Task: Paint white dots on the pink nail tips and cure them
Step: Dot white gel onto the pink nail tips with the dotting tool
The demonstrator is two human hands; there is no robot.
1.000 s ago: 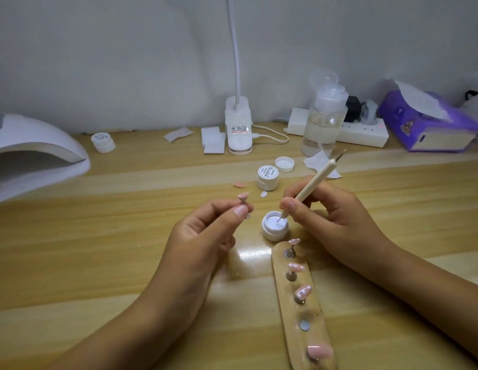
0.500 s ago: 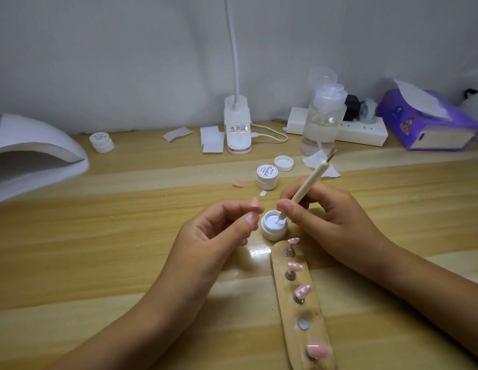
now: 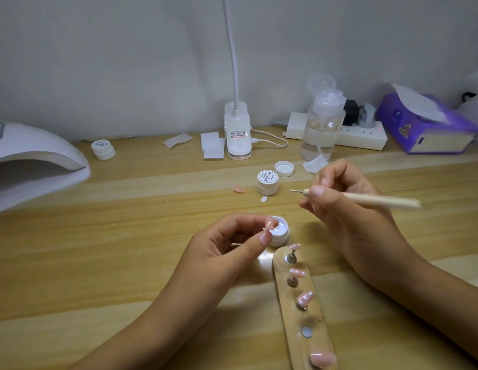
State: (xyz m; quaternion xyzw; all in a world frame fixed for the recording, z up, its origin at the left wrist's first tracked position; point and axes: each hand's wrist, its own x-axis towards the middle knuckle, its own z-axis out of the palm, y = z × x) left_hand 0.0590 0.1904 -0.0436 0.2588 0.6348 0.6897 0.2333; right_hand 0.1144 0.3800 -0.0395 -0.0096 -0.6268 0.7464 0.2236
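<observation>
Wooden desk (image 3: 125, 249), left hand (image 3: 227, 252) pinching glossy pink nail tip (image 3: 271, 223), right hand (image 3: 339, 198) gripping dotting tool (image 3: 376, 200)

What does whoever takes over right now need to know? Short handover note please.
Left hand: pinches one pink nail tip on its stand, held over the open white gel pot.
Right hand: grips the dotting tool, metal point aimed left, clear of the pot.
Wooden holder, near side of pot: four pink tips mounted, one empty magnet spot. The third tip shows white dots; the others are too unclear to judge.
A loose pink tip lies by the closed pot.
Left: dot the held tip, remount it, check the rest, cure in the lamp at far left.
</observation>
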